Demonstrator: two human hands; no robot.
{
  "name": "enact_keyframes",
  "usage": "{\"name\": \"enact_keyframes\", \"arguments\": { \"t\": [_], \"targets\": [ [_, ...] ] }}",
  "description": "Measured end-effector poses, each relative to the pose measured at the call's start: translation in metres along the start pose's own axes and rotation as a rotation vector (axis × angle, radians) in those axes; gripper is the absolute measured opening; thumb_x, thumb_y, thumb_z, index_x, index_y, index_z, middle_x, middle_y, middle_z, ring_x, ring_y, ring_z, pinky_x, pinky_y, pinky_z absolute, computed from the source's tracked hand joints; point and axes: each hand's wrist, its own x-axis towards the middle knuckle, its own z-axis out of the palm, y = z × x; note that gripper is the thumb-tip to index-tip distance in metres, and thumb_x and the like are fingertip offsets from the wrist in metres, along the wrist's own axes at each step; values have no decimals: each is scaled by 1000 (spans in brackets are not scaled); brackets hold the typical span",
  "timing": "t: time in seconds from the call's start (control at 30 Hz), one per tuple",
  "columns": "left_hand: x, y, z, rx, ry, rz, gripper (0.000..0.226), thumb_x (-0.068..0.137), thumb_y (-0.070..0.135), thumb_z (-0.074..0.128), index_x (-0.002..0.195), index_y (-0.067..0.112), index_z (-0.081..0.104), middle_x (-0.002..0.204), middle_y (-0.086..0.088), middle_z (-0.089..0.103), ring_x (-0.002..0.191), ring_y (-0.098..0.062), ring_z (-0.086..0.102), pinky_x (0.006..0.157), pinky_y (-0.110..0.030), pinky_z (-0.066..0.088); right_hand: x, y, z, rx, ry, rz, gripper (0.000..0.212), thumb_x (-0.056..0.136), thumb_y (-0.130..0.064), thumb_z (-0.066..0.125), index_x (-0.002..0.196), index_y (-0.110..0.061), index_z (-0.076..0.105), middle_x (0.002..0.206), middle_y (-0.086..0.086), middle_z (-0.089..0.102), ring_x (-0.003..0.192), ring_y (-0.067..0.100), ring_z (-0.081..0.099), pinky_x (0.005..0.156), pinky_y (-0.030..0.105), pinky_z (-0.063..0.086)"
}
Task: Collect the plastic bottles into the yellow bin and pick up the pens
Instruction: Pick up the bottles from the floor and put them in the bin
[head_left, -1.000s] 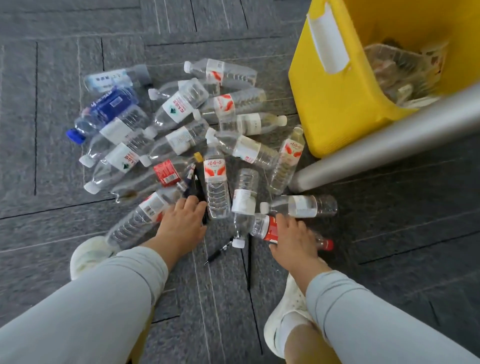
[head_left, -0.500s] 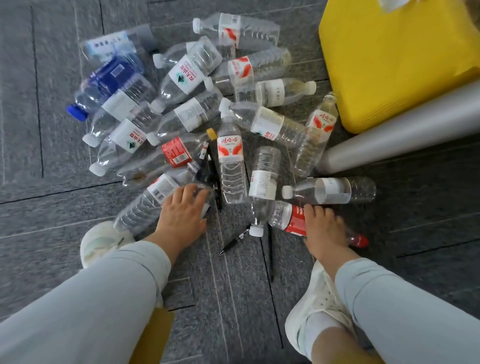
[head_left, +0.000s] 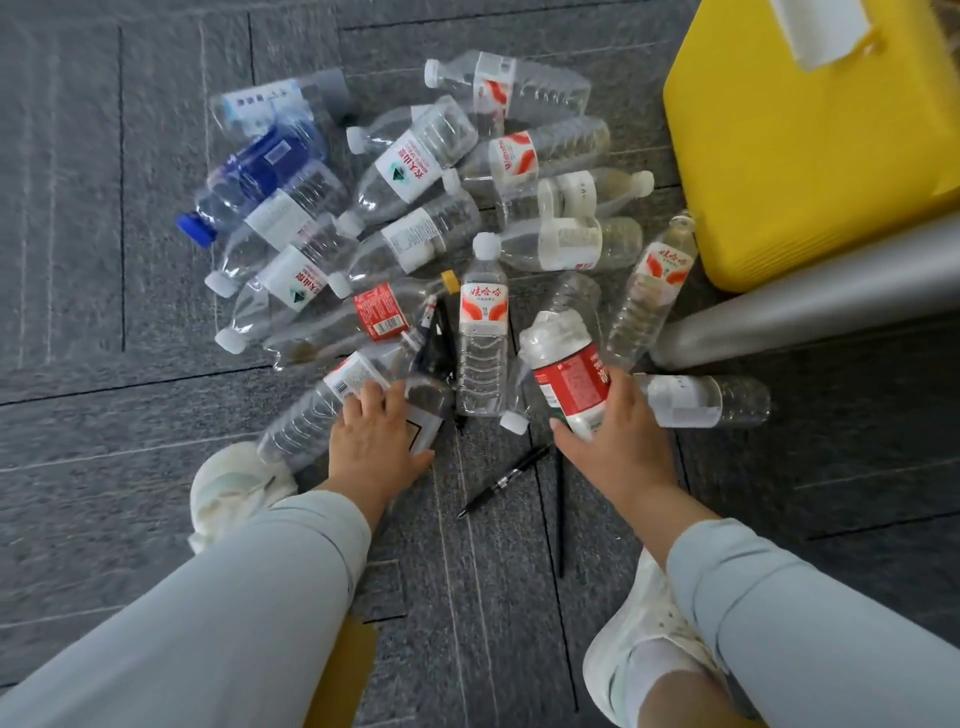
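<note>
Red-labelled bottle, clear-bodied, is held in the right grip; left grip clasps a clear bottle.

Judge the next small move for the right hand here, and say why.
Probably carry the red-labelled bottle up and to the right, and drop it into the yellow bin. The right hand grips it, tilted up from the pile, and the bin stands close by. The left hand grasps a clear bottle, and the black pen can wait.
</note>
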Motion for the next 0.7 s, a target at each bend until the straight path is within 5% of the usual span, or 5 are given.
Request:
{"name": "enact_keyframes", "arguments": {
  "t": [0.23,0.47,0.7],
  "targets": [
    [1,0,12,-128,-205,-37,107,85,48,61,147,21,-21,151,-21,17,129,-42,40,100,-47,42,6,-35,15,28,-53,-53,83,77,-45,70,140,-12,28,129,8,47,110,25,51,86,37,45],
    [-7,-13,-44,-25,-41,136,97,84,58,51,147,33,-18,140,-16,38,126,-34,41,97,-42,44,13,-53,-21,7,-46,-52,83,79,-48,68,140,-12,26,130,9,47,112,27,52,91,38,45],
    [-27,-10,-151,-264,172,156,97,84,53,57,145,42,-18,135,-15,33,113,-30,49,92,-38,50,8,-90,-114,25,44,-85,89,87,-50,57,150,-13,6,150,14,28,135,30,33,106,42,34]
  ]
}}
